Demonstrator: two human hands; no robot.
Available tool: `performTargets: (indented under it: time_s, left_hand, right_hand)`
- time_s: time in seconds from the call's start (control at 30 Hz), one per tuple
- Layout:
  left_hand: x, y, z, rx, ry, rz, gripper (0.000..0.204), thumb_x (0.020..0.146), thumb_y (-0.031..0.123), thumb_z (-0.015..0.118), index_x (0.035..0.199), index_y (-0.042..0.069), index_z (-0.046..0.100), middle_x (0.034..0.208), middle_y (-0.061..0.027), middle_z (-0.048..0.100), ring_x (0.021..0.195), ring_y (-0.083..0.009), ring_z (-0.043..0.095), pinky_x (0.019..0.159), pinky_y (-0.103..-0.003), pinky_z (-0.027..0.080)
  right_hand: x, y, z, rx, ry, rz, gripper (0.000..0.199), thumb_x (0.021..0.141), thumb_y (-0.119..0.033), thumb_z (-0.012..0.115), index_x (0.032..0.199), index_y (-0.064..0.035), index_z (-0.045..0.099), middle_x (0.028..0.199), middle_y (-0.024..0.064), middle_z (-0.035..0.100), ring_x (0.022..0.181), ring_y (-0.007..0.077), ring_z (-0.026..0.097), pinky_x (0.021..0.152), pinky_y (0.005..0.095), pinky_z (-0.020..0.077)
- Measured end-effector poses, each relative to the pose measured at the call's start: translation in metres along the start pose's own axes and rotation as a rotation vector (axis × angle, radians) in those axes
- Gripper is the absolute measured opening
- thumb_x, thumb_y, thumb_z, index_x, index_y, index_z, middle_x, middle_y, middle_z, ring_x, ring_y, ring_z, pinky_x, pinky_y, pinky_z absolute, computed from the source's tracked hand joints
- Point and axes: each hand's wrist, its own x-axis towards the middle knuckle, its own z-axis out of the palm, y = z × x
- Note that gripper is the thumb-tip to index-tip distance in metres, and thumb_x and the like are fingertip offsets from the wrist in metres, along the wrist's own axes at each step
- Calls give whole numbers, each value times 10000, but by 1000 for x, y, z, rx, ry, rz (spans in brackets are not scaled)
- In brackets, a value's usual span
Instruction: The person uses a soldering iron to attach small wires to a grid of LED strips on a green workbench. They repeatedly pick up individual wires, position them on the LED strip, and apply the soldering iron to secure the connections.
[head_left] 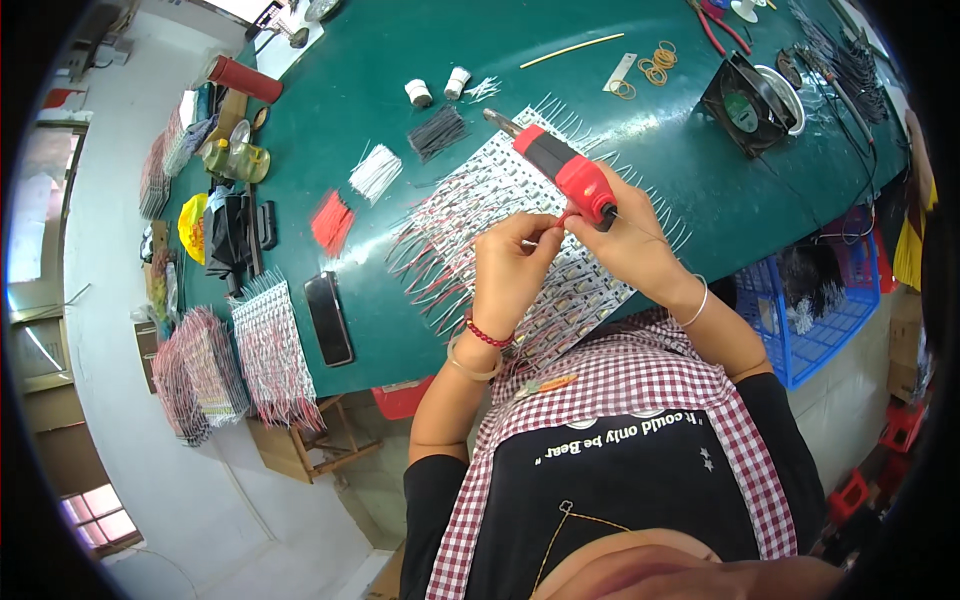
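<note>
panel of small boards [490, 190], pale and fringed with thin wires, lies on a green table [350, 95] in front of a person in a checked apron [620, 375]. above it, the right hand [635, 245] is closed around a red and black tool [572, 172], its grip partly hidden, the metal nozzle pointing away to the upper left. the left hand [515, 255] pinches a thin red piece [562, 217] between its fingertips, close beside the right thumb. beyond the panel are small piles of black sticks [437, 133], white sticks [376, 174] and red sticks [332, 223]. a dark phone [329, 319] lies to the left, near more wired panels [272, 345]. at far right stands a black fan [750, 105], with a blue basket [815, 345] below table level.
</note>
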Motion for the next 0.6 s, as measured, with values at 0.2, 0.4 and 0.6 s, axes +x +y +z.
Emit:
performTargets:
  time_s: [0.2, 0.4, 0.6]
  left_hand:
    - [-2, 4, 2, 100, 69, 107, 98, 802, 38, 662, 874, -23, 688, 757, -111, 662, 606, -150, 633, 547, -253, 497]
    - [2, 7, 6, 191, 63, 181, 98, 809, 24, 652, 881, -40, 672, 772, -105, 665, 639, -134, 628, 565, -239, 502]
    - [-2, 5, 8, 68, 25, 106, 70, 812, -19, 641, 873, -40, 667, 772, -79, 641, 640, -109, 592, 555, -228, 493]
  right_hand:
    - [-5, 2, 0, -7, 30, -12, 346, 758, -19, 685, 1072, -2, 542, 775, 39, 618, 702, 110, 587, 671, 268, 480]
    - [-9, 3, -7, 73, 53, 26, 404, 763, -51, 668, 1134, -11, 514, 897, 177, 640, 807, 308, 638, 736, 349, 494]
    - [-10, 1, -11, 85, -24, -10, 415, 762, -26, 660, 1146, -34, 505, 982, 185, 625, 951, 372, 606, 784, 405, 490]
